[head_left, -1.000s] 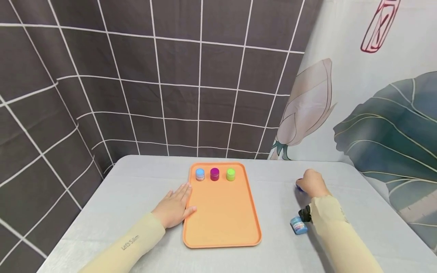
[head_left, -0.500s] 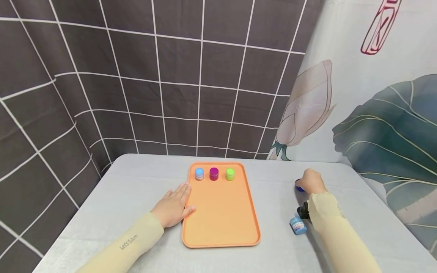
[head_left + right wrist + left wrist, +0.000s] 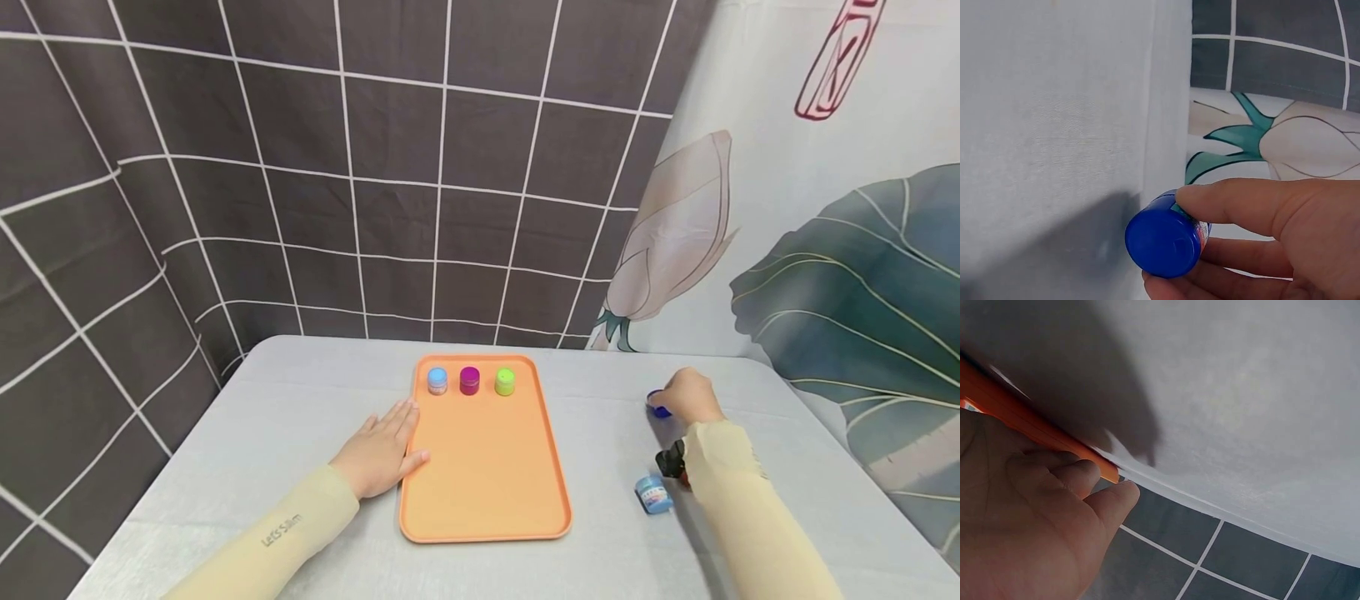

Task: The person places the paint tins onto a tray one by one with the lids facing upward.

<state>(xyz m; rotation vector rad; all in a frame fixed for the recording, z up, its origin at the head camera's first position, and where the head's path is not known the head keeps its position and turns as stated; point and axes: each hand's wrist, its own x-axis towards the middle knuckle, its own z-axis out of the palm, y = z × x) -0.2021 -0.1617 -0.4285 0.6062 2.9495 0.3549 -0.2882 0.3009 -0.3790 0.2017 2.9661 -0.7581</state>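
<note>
Three jars [image 3: 469, 381] lined at tray [image 3: 487, 508] far end; right hand [image 3: 692, 398] pinching dark-blue jar [image 3: 1164, 234] on counter [image 3: 300, 417] right; pale-blue jar [image 3: 653, 493] lying near; left hand [image 3: 381, 451] flat, fingers apart.

The pale yellow fabric sleeve [image 3: 288, 533] on the person's left forearm, just left of the flat orange plastic tray [image 3: 486, 492], carried small grey lettering that seemed to read "Let's Slim", though the print was tiny in the head view. The small light-blue-lidded jar [image 3: 653, 493] lying on its side to the right of the tray bore a printed label too small to read. The red sign [image 3: 834, 58] on the white curtain, well above the tray, was illegible.
</note>
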